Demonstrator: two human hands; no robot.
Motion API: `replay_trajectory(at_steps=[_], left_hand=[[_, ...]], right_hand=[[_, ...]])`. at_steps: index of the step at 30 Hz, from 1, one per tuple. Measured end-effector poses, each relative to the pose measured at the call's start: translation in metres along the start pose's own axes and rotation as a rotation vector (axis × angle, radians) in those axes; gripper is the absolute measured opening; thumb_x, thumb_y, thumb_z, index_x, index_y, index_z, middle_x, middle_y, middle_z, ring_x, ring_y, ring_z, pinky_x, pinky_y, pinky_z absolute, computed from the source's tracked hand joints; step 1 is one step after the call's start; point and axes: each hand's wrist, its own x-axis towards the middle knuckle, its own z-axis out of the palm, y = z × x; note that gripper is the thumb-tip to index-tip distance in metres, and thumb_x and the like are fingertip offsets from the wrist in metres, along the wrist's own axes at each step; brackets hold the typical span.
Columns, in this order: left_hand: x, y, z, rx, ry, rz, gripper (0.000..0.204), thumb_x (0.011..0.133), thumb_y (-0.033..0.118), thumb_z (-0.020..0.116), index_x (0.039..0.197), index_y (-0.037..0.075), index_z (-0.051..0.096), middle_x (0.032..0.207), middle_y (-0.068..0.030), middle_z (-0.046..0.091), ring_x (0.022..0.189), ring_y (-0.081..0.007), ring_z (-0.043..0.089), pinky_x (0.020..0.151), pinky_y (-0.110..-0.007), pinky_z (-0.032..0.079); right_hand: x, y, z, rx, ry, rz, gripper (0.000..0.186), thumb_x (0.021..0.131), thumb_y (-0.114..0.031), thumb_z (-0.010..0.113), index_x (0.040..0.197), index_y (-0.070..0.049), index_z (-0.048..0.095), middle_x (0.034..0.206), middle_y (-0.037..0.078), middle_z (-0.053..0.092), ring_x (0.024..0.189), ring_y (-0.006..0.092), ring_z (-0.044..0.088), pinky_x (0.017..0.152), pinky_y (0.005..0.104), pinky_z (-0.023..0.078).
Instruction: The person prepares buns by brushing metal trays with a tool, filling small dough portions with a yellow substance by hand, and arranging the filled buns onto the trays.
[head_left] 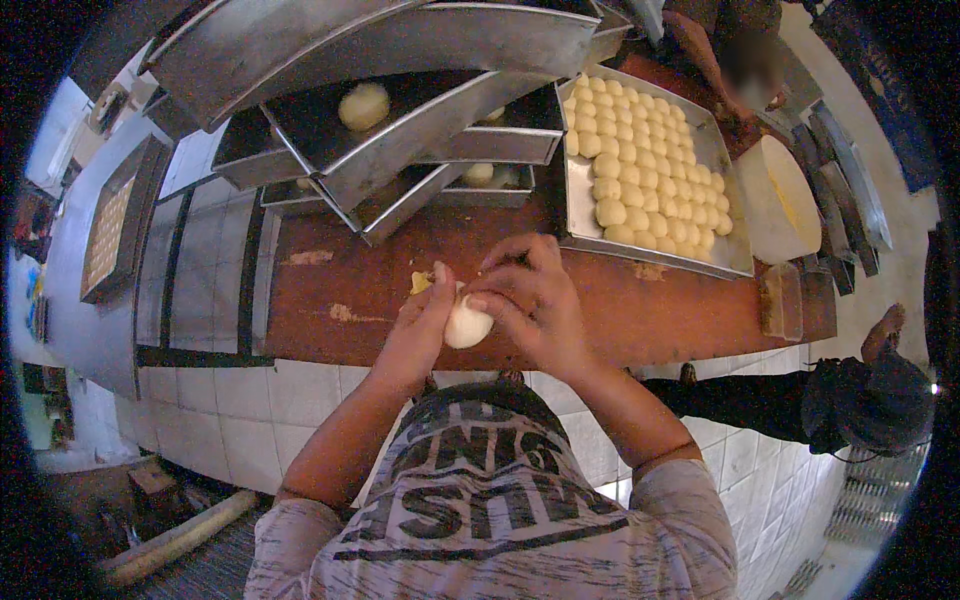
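A smooth, pale dough ball (467,327) is held between my two hands, just above the front part of the brown table (640,310). My left hand (428,322) cups its left side, with the thumb along the top. From the right, my right hand (535,305) presses thumb and bent fingers onto the ball's upper side. A small yellow piece (421,283) shows beside my left fingers; whether it lies on the table or is held I cannot tell. My fingers partly hide the dough.
Stacked metal pans (440,125), some with a dough ball inside, stand at the back left. A tray (573,205) of dough balls is at the back right, beside a white tub (775,200) and clear container (782,305). Other people are at the right.
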Motion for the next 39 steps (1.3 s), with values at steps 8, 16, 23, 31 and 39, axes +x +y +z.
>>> replay_trajectory(at_steps=[8,16,23,31,39], left_hand=[[0.017,-0.017,-0.021,-0.443,-0.060,-0.214,0.043,0.092,0.041,0.041,0.099,0.002,0.055,0.090,-0.0029,0.055,0.078,-0.0101,0.050,0.071,-0.024,0.041],[-0.004,0.013,-0.007,0.043,0.026,0.000,0.044,0.093,0.042,0.037,0.090,0.003,0.058,0.081,-0.0004,0.056,0.074,-0.0082,0.049,0.068,-0.025,0.041],[0.009,0.011,-0.024,0.002,-0.133,0.193,0.070,0.087,0.062,0.022,0.124,0.008,0.046,0.116,-0.0156,0.053,0.106,-0.0247,0.049,0.093,-0.034,0.035],[0.028,0.014,-0.020,-0.771,-0.431,0.197,0.097,0.072,0.078,0.011,0.133,0.005,0.030,0.134,-0.0151,0.037,0.118,-0.0280,0.041,0.101,-0.040,0.031],[0.014,0.024,-0.015,-0.152,0.060,0.096,0.025,0.073,0.012,0.070,0.094,0.006,0.058,0.091,-0.0070,0.059,0.095,-0.0137,0.055,0.075,-0.025,0.046]], right_hand=[[-0.004,-0.013,0.003,-0.140,0.037,-0.133,0.013,0.075,-0.014,0.064,0.086,-0.007,0.065,0.101,0.008,0.056,0.099,0.0256,0.046,0.088,0.0359,0.036],[0.003,0.000,0.003,0.233,-0.015,0.110,0.025,0.072,-0.015,0.066,0.097,-0.012,0.064,0.108,0.006,0.057,0.106,0.0283,0.044,0.091,0.0398,0.036],[-0.008,-0.024,0.007,-0.077,-0.074,-0.337,0.028,0.068,-0.010,0.068,0.095,-0.011,0.063,0.104,0.009,0.058,0.095,0.0263,0.054,0.086,0.0359,0.041],[0.012,-0.008,-0.001,0.776,-0.015,0.270,0.011,0.072,-0.006,0.069,0.080,-0.005,0.061,0.090,0.005,0.060,0.080,0.0159,0.058,0.071,0.0283,0.045],[0.018,-0.019,-0.016,0.152,-0.229,0.367,0.024,0.081,-0.014,0.061,0.105,-0.008,0.060,0.103,0.010,0.058,0.089,0.0174,0.055,0.084,0.0313,0.043]])
